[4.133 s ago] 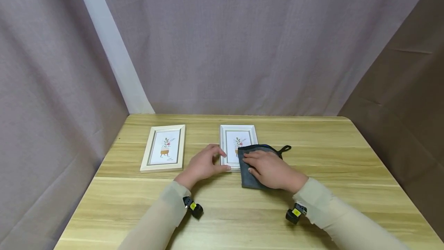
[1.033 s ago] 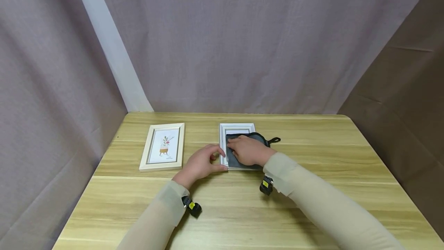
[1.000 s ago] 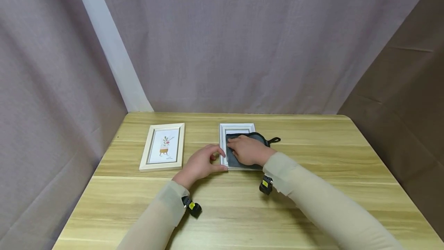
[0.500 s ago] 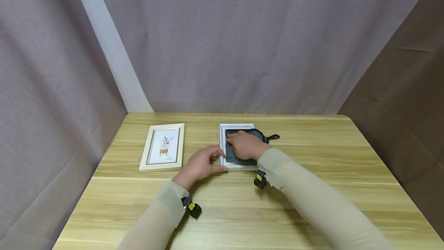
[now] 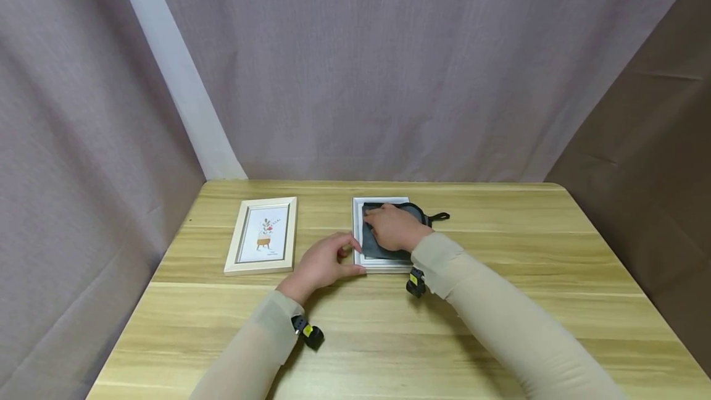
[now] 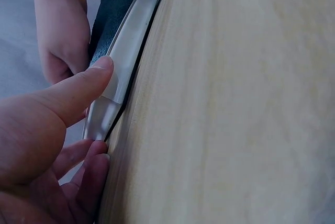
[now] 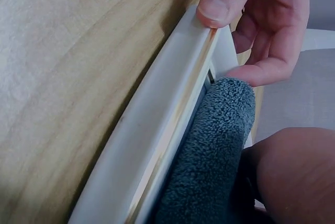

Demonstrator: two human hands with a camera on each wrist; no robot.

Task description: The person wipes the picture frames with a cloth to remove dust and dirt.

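A white picture frame (image 5: 389, 268) lies flat on the table, largely covered by a dark grey-blue cloth (image 5: 370, 245) with black edging and a hanging loop. My left hand (image 5: 323, 264) grips the frame's near left corner. In the left wrist view, its thumb rests on the near edge and its fingers touch the left side. My right hand (image 5: 393, 227) presses the cloth onto the frame's face. Its fingertips are partly hidden. The right wrist view shows the fluffy edge of the cloth (image 7: 209, 135) beside the frame's white border (image 7: 144, 124).
A second, cream picture frame (image 5: 231, 258) with a potted-plant picture lies to the left, near my left hand. The wooden table (image 5: 355, 338) ends at the back against a grey curtain (image 5: 355, 66).
My right hand has moved left and away from me with the cloth, up over the white frame, covering its picture. The left hand keeps hold of the corner.
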